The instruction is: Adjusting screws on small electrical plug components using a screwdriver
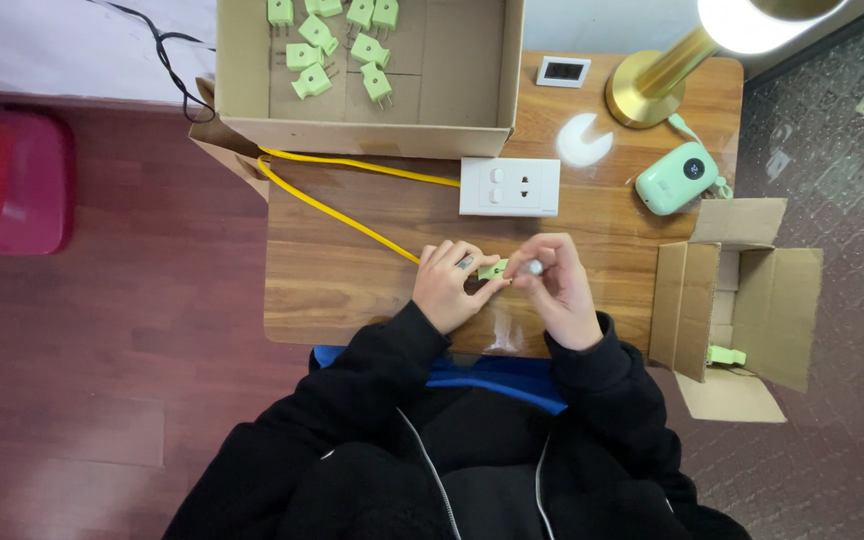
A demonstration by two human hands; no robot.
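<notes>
Pinching small pale-green plastic plug (493, 269) in left hand (449, 283), right hand (556, 290) gripping small silvery tool (532, 267) at its end, above wooden surface (352, 270); assembly step apparently underway, calling for steady alignment.

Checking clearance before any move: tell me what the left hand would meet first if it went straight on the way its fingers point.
The left hand points toward the right hand. It would probably meet the green plug first, held between both hands, then the right hand's fingers.
</notes>
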